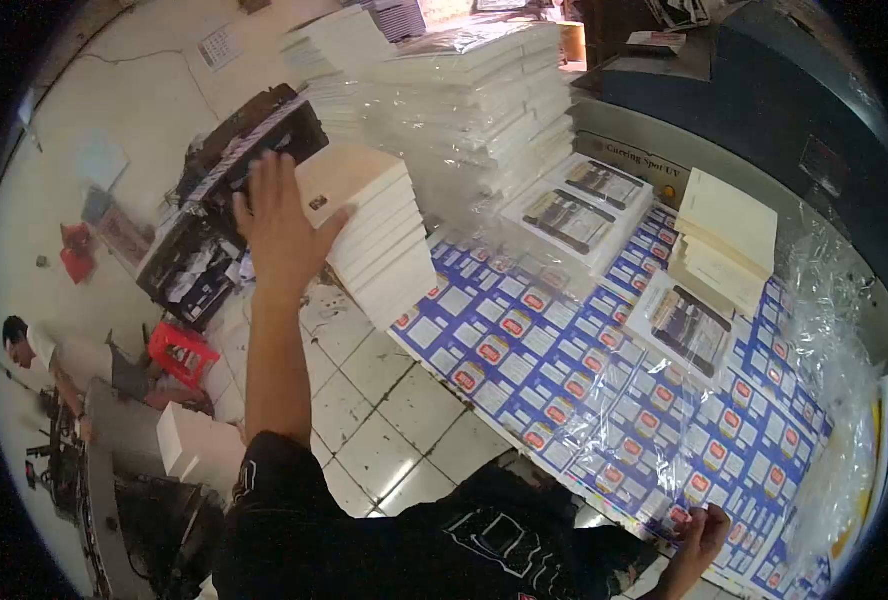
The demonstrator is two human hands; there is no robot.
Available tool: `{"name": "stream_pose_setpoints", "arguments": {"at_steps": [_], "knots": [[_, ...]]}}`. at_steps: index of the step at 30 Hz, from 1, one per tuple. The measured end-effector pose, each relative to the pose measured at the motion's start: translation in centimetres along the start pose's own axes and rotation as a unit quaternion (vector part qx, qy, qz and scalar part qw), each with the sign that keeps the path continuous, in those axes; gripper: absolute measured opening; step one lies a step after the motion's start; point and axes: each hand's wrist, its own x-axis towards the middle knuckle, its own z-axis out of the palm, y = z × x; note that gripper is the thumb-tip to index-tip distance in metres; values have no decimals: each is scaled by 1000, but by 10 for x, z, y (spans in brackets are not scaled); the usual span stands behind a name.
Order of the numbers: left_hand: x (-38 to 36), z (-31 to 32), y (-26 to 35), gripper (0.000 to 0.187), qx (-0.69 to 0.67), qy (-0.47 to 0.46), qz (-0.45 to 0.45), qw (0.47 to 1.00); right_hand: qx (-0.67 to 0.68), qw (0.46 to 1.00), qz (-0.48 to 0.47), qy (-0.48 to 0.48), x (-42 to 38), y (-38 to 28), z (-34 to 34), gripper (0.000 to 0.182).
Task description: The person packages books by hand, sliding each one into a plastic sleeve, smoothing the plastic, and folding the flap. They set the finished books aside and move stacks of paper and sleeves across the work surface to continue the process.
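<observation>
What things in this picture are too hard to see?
Head view only:
- Left hand: palm hidden against the tilted stack of books.
- Right hand: fingertips partly under clear plastic film.
- Printed sheets: text too small.
- Wrapped bundles: blurred by glare.

- Stack of books (379,235) under the left hand (279,225) — matt cream paper, smooth page edges.
- Printed sheet (574,375) covering the table — glossy paper, blue and white labels.
- Plastic film (824,300) — clear, crinkled, shiny; the right hand (702,535) rests on the sheet's edge near it.
- Wrapped bundles (474,95) — paper under glossy clear plastic.
- Floor tiles (384,410) — smooth, pale, scuffed.
- Stool (179,350) — red plastic.
</observation>
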Motion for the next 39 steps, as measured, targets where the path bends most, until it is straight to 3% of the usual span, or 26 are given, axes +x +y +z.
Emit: {"name": "stream_pose_setpoints", "arguments": {"at_steps": [1, 4, 7, 8, 9, 11, 13, 14, 15, 16, 17, 18, 19, 20, 22, 23, 25, 26, 27, 29, 31, 32, 34, 35, 37, 39], "knots": [[2, 5, -11, 60, 23, -126, 14, 992, 3, 1000, 3, 0, -2, -5, 3, 19], [-9, 8, -5, 44, -71, -104, 68, 990, 48, 999, -5, -6, -8, -10, 8, 17], [-22, -7, 10, 50, -103, -85, 144, 981, 36, 999, 3, -3, -21, -18, 19, 11], [-31, -11, 20, 43, -163, 13, 190, 968, 60, 998, -17, -19, -26, -18, 28, 13], [-36, -15, 36, 43, -179, 11, 203, 963, 85, 996, -12, -37, -34, -21, 36, 17], [-51, -38, 85, 35, -348, 159, 274, 882, -44, 977, -138, -159, -44, -31, 44, 36], [-80, -73, 134, 33, -428, -150, 289, 843, 19, 938, -119, -324, -53, -68, 62, 87], [-115, -65, 164, 22, -657, -390, 132, 632, 80, 929, -173, -317, -60, -61, 73, 103], [-110, -87, 198, 22, -688, -266, 359, 572, -88, 907, -231, -342, -64, -53, 63, 108], [-144, -84, 234, 35, -732, -55, 401, 549, -187, 896, -301, -268, -79, -17, 52, 103], [-155, -111, 256, 46, -715, -37, 450, 535, -284, 864, -366, -196, -90, 1, 42, 100], [-160, -131, 280, 47, -755, -58, 456, 468, -299, 865, -358, -185, -93, 15, 25, 100], [-167, -146, 299, 47, -790, -82, 457, 401, -140, 936, -302, -114, -96, 12, 12, 96], [-180, -154, 315, 47, -798, -92, 451, 389, 24, 971, -233, -39, -103, 7, 0, 92], [-200, -156, 338, 50, -840, -161, 466, 228, 350, 925, -81, 127, -113, -2, -18, 85], [-201, -151, 337, 50, -841, -166, 466, 220, 499, 841, -8, 209, -112, -3, -26, 82], [-194, -132, 325, 58, -762, -117, 550, 321, 419, 883, 23, 211, -93, -2, -49, 73], [-178, -120, 315, 61, -718, -196, 541, 391, 341, 916, 54, 203, -87, 1, -60, 64], [-159, -105, 301, 64, -663, -275, 525, 457, 339, 915, 60, 211, -88, 13, -70, 64], [-133, -69, 276, 56, -527, -277, 501, 628, 448, 865, 172, 148, -88, 43, -81, 55], [-134, -22, 262, 50, -429, -228, 544, 684, 454, 855, 187, 166, -92, 47, -77, 55], [-131, -11, 259, 50, -430, -228, 543, 684, 394, 886, 169, 177, -94, 49, -77, 57], [-126, 3, 257, 37, -336, -426, 539, 645, 336, 911, 145, 190, -95, 46, -75, 60], [-130, 6, 258, 37, -335, -424, 542, 643, 327, 920, 117, 182, -97, 38, -75, 62], [-140, 8, 261, 25, -487, -297, 464, 678, 317, 927, 87, 179, -106, 25, -74, 64], [-149, -3, 274, 16, -524, -233, 474, 668, 309, 931, 81, 174, -114, 18, -70, 68]]}}
